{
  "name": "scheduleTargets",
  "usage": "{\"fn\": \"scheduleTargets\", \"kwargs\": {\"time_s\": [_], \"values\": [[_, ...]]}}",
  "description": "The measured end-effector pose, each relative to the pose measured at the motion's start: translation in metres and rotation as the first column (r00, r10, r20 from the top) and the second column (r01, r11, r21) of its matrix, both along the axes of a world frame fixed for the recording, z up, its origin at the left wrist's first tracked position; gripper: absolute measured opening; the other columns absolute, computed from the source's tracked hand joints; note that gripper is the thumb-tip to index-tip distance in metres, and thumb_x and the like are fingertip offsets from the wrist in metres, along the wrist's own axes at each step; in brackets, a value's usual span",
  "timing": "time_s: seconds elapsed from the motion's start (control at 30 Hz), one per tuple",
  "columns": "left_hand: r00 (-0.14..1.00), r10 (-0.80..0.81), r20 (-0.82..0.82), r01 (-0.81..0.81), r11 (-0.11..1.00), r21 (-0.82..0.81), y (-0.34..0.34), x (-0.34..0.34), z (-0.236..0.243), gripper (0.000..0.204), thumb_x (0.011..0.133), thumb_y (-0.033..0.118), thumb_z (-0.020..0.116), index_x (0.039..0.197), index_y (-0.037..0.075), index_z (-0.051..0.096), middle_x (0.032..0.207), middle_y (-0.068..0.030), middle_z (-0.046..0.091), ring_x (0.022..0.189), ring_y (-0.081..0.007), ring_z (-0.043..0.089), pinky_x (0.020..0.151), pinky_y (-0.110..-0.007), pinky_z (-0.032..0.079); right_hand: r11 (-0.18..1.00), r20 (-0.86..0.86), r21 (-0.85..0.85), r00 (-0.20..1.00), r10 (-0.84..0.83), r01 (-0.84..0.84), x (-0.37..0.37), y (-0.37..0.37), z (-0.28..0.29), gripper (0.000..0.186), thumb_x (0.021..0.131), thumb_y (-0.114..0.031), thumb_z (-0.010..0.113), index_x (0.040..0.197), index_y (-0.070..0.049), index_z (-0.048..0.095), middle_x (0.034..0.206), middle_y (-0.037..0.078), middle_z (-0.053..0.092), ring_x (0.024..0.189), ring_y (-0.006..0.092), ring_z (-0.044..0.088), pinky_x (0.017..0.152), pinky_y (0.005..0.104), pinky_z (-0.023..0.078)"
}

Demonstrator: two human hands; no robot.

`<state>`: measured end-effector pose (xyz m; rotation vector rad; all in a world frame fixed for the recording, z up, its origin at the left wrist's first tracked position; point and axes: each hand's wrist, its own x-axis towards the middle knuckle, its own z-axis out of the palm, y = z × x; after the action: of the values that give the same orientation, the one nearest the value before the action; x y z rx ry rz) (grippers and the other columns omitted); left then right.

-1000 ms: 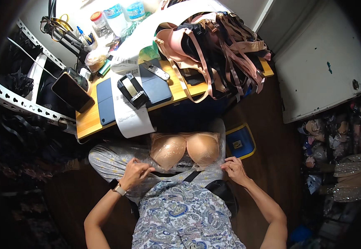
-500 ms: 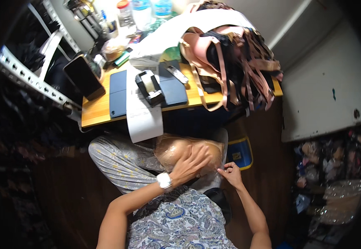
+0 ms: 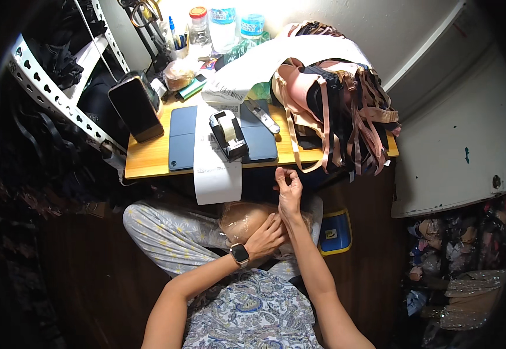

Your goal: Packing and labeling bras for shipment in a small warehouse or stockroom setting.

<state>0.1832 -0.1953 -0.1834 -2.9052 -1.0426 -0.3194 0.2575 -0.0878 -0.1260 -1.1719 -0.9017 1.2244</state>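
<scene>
A beige molded bra in clear plastic lies on my lap over patterned trousers. My left hand rests on its right part, fingers loosely extended and lying on the plastic. Raised above the bra, just below the table's front edge, is my right hand, fingers curled; whatever they might hold is too small to make out. Nearby on the wooden table are a black tape dispenser, a long printed paper hanging over the edge, a blue-grey tablet case and a silver-handled cutting tool.
A pile of pink and black bras covers the table's right end; a phone stands left. Perforated metal shelving borders the left, a white door the right, with bagged garments below. A blue-yellow tray sits on the floor.
My left hand has come from the package's left edge across onto the bra. My right hand has left the package's right edge and risen toward the table edge.
</scene>
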Motion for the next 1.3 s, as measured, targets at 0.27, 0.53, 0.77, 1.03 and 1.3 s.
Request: {"fn": "scheduleTargets", "kwargs": {"time_s": [0.27, 0.53, 0.77, 1.03, 1.3], "values": [[0.997, -0.018, 0.079, 0.020, 0.999, -0.032, 0.010, -0.001, 0.004, 0.041, 0.079, 0.024, 0.048, 0.116, 0.008, 0.049, 0.122, -0.0121, 0.047, 0.120, -0.0296, 0.041, 0.107, -0.050, 0.021, 0.988, -0.021, -0.154, 0.999, 0.026, -0.028, 0.012, -0.010, 0.045, 0.023, 0.080, -0.021, 0.071, 0.081, 0.000, 0.061, 0.071, 0.004, 0.062, 0.056, 0.0072, 0.057, 0.049, 0.0185, 0.046], [0.989, 0.030, 0.145, 0.004, 0.974, -0.227, 0.012, -0.007, 0.012, 0.056, 0.084, 0.028, 0.045, 0.135, 0.007, 0.035, 0.134, -0.0162, 0.041, 0.126, -0.0275, 0.036, 0.106, -0.046, 0.025, 0.330, 0.833, -0.480, -0.304, 0.462, -0.813, 0.081, -0.046, 0.053, 0.042, 0.072, -0.043, 0.070, 0.067, -0.003, 0.058, 0.061, 0.012, 0.060, 0.058, 0.0315, 0.059, 0.053, 0.0379, 0.047], [0.976, 0.135, 0.173, -0.103, 0.978, -0.180, 0.006, 0.004, 0.009, 0.058, 0.090, 0.039, 0.044, 0.133, 0.002, 0.035, 0.136, -0.0157, 0.039, 0.127, -0.0276, 0.036, 0.104, -0.045, 0.027, 0.643, 0.865, -0.501, -0.355, 0.354, -0.579, 0.117, -0.054, 0.020, 0.067, 0.063, -0.057, 0.070, 0.094, 0.000, 0.054, 0.061, 0.018, 0.061, 0.064, 0.0347, 0.064, 0.054, 0.0410, 0.050], [0.970, 0.135, 0.203, -0.103, 0.982, -0.160, 0.007, 0.001, 0.009, 0.064, 0.085, 0.042, 0.051, 0.133, 0.002, 0.035, 0.134, -0.0161, 0.040, 0.126, -0.0281, 0.036, 0.104, -0.045, 0.027, 0.645, 0.827, -0.516, -0.132, 0.547, -0.564, 0.135, -0.041, 0.018, 0.061, 0.055, -0.063, 0.071, 0.069, -0.006, 0.052, 0.063, 0.012, 0.060, 0.068, 0.0330, 0.062, 0.058, 0.0426, 0.046], [0.970, 0.152, 0.191, -0.106, 0.967, -0.233, 0.005, 0.001, 0.014, 0.070, 0.076, 0.030, 0.061, 0.133, 0.003, 0.033, 0.138, -0.0169, 0.036, 0.131, -0.0280, 0.031, 0.105, -0.049, 0.025, 0.806, 0.848, -0.107, 0.370, 0.380, -0.582, 0.080, 0.007, 0.091, 0.038, 0.072, -0.035, 0.074, 0.063, -0.004, 0.053, 0.053, 0.005, 0.048, 0.047, 0.0157, 0.044, 0.047, 0.0296, 0.037]]}}
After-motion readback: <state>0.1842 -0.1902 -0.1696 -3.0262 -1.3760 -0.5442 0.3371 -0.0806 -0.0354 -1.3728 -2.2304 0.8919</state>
